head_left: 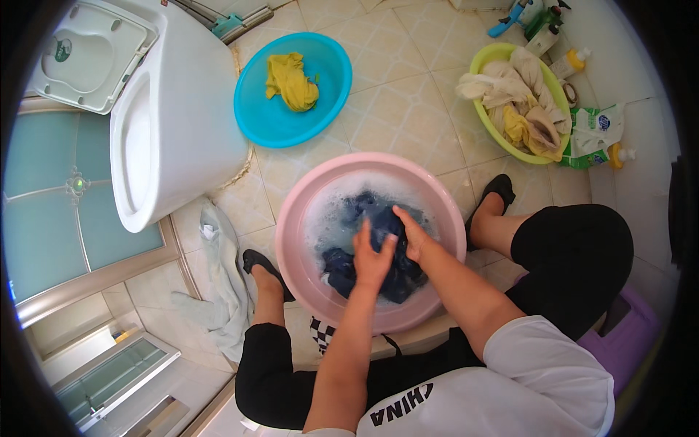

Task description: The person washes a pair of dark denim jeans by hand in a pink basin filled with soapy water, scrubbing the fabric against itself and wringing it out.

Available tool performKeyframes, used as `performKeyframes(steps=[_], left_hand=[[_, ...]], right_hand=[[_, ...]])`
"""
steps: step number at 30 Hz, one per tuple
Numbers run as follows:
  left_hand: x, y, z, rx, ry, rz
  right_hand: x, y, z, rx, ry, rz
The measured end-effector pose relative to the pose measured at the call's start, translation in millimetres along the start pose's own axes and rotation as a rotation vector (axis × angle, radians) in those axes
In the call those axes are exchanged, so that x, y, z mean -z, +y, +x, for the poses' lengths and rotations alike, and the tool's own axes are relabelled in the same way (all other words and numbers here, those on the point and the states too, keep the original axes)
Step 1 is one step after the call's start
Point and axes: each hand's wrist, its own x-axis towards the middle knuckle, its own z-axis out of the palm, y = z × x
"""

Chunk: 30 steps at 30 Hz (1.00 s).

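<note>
navy cloth [403, 282] lies between inward-angled left hand [373, 262] and right hand [416, 239], fingers [400, 213] parted, grip unclear.

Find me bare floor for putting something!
Bare tiles lie between the blue basin and green basin, beyond the pink basin. It's crowded right of the green one, with bottles and a packet. Dark cloth crowds the pink one.

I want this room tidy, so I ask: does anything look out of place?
Yes: a pale cloth lies crumpled on the floor, left of the pink basin. It looks odd, as the dark cloth is in that basin, the yellow cloth in the blue basin.
</note>
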Motion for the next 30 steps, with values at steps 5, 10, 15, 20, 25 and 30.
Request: performKeyframes(steps=[5,10,15,20,25,30], left_hand=[[9.8,44.7,-41.4,-0.165,-0.003,0.035],[14.4,56.6,-44.9,-0.204,0.145,0.164],[27.2,58.2,-20.4,0.016,0.137,0.384],[46.5,19.0,17.7,0.286,0.098,0.433],[50.3,-19.7,29.1,0.197,0.185,0.179],[11.2,-34.7,-2.4,-0.128,-0.172,0.304]], right_hand=[[-23.0,-5.1,-33.8,-0.105,-0.403,0.197],[-27.4,3.9,-31.7,-0.270,-0.440,0.133],[-30.1,36.1,-14.5,0.106,-0.235,0.044],[-63.3,8.8,-59.4,0.208,0.075,-0.337],[-36.6,-3.7,-24.4,0.688,0.165,-0.979],[-2.5,8.8,-27.5,0.668,0.151,-1.441]])
